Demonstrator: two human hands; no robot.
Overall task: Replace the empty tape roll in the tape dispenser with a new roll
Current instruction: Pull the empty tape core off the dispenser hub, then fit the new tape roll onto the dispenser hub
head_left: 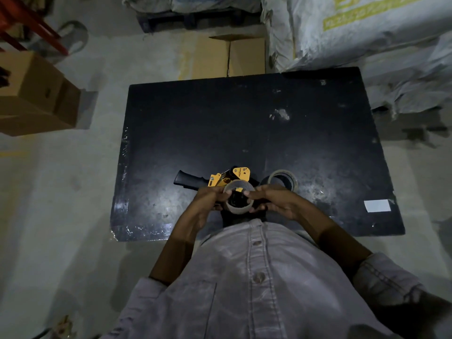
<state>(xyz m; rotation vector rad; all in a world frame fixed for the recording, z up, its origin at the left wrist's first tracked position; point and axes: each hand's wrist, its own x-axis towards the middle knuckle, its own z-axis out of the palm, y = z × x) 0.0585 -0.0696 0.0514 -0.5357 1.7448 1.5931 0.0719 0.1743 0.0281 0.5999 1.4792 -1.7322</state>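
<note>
Both of my hands hold a pale cardboard tape roll point(239, 208) just above the near edge of the black table point(244, 123). My left hand point(210, 199) grips its left rim and my right hand point(274, 199) its right rim. Just behind the roll lies the tape dispenser point(230, 178), yellow-bodied with a black handle pointing left; the roll hides its lower part. A second tape roll point(283, 180) lies flat on the table to the right of the dispenser, free of both hands.
A white paper slip point(377, 205) lies near the table's right front corner. Cardboard boxes stand at the left point(36, 94) and behind the table point(227, 57). Large white sacks point(354, 33) are stacked at the back right. Grey concrete floor surrounds the table.
</note>
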